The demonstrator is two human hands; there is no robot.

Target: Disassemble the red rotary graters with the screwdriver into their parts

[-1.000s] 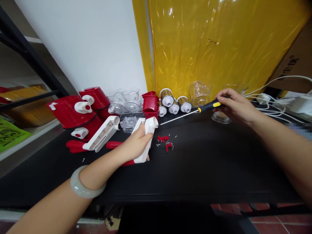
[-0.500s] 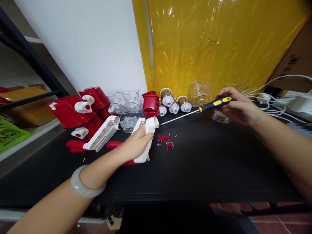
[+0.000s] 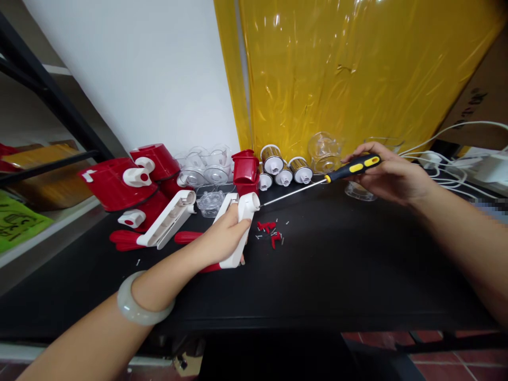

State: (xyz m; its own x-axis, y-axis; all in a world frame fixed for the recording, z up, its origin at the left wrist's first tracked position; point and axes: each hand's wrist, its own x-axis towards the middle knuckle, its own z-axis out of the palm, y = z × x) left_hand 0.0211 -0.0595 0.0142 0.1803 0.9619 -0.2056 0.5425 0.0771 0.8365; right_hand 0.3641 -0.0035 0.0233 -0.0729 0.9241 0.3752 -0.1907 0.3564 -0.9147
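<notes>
My left hand (image 3: 226, 235) is wrapped round a white crank handle (image 3: 248, 211) with a red grip, holding it tilted above the black table. In my right hand (image 3: 391, 174) is a screwdriver (image 3: 349, 168) with a black and yellow handle. Its long shaft points left, and the tip meets the round end of the crank handle; whether a screw sits there is too small to tell. Just right of the left hand lie small red plastic parts (image 3: 275, 241) with several loose screws (image 3: 282, 241) around them. A second white crank handle (image 3: 169, 219) rests to the left.
Red grater bodies (image 3: 115, 182) stand at the back left, beside clear plastic cups (image 3: 204, 166). A red hopper (image 3: 245, 166) and several grater drums (image 3: 272, 159) line the wall. White cables (image 3: 448, 169) lie at the right. The black table's (image 3: 337, 280) front edge runs below.
Hardly anything differs. The view has shifted slightly, and my right hand with the screwdriver sits a touch further right. Both hands keep their holds, and the tip stays at the crank handle's end.
</notes>
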